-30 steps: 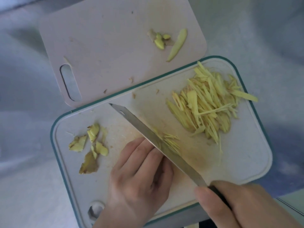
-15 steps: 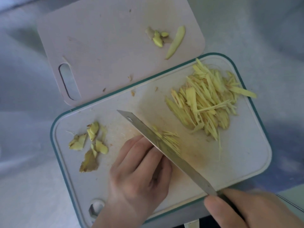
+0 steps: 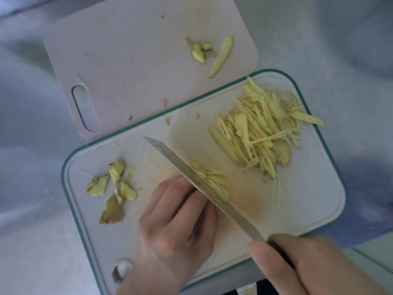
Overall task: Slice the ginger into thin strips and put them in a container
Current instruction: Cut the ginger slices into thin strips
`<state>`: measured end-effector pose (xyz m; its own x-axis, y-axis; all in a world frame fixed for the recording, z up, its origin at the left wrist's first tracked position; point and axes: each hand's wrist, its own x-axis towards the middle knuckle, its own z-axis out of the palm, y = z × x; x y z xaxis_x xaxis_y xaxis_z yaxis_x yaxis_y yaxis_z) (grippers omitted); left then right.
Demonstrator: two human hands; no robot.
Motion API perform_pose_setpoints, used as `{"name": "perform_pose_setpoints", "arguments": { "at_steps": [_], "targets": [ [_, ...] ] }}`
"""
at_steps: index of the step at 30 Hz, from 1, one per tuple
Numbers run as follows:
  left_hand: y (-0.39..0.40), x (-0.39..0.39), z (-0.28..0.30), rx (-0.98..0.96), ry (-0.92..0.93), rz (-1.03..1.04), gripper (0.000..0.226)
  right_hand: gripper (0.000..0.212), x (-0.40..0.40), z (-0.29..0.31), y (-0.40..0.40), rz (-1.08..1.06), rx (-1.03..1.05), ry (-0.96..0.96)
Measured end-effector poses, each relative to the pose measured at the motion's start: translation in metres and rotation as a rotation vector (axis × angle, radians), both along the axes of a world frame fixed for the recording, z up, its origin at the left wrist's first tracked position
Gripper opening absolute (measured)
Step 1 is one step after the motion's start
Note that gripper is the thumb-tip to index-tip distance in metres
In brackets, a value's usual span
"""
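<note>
Meanwhile the long steel knife blade [image 3: 204,186] has slid a little nearer the board's front edge than a second ago, so strip-cutting goes on; no container shows. One left hand [image 3: 176,220] curls its fingers over a hidden ginger piece against the blade; one right hand [image 3: 308,267] grips the dark handle. Two boards: one teal-rimmed white cutting board [image 3: 319,201], one pale pink cutting board [image 3: 127,60]. One big heap of pale yellow ginger strips [image 3: 261,133] near the far right corner, one small fresh bunch of strips [image 3: 214,179] beside the blade

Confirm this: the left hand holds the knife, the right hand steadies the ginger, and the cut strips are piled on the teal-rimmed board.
Hands are swapped. In the head view the right hand holds the knife and the left hand steadies the ginger. The cut strips are indeed piled on the teal-rimmed board.
</note>
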<state>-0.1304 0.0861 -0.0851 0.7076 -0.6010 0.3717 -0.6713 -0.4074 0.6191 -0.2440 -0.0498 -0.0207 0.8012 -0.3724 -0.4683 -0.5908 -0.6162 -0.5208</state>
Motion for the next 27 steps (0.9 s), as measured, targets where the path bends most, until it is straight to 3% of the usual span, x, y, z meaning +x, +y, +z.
{"name": "perform_pose_setpoints", "arguments": {
  "at_steps": [3, 6, 9, 12, 16, 19, 23, 24, 27],
  "targets": [
    [-0.001, 0.001, 0.0, -0.003, 0.007, 0.002, 0.012, 0.09, 0.015, 0.01, -0.005, 0.049, 0.05, 0.187],
    [0.0, 0.001, 0.0, -0.023, 0.017, 0.015, 0.022, 0.101, 0.026, 0.016, -0.003, 0.159, 0.076, 0.347],
    [-0.001, 0.001, 0.001, -0.036, 0.048, -0.01, 0.031, 0.088, 0.031, 0.014, 0.005, 0.143, 0.088, 0.242],
    [0.0, 0.001, 0.003, -0.008, 0.034, -0.004, 0.024, 0.077, 0.044, 0.014, 0.002, 0.115, 0.156, 0.087],
    [-0.001, 0.0, 0.004, -0.016, 0.035, 0.023, 0.022, 0.079, 0.032, 0.02, -0.007, 0.107, 0.108, 0.057],
    [-0.001, -0.001, 0.003, -0.015, 0.022, 0.038, 0.018, 0.058, 0.018, 0.024, -0.008, 0.066, 0.177, 0.078],
    [0.002, -0.002, 0.0, -0.026, 0.015, 0.035, 0.012, 0.073, 0.013, 0.023, -0.007, 0.018, 0.211, 0.06],
    [0.002, -0.001, 0.0, -0.031, 0.013, 0.034, 0.011, 0.082, 0.012, 0.021, -0.006, 0.027, 0.183, 0.064],
    [0.002, -0.002, -0.002, -0.034, 0.008, 0.023, 0.009, 0.071, 0.008, 0.018, -0.001, 0.047, -0.076, -0.063]
  ]
}}
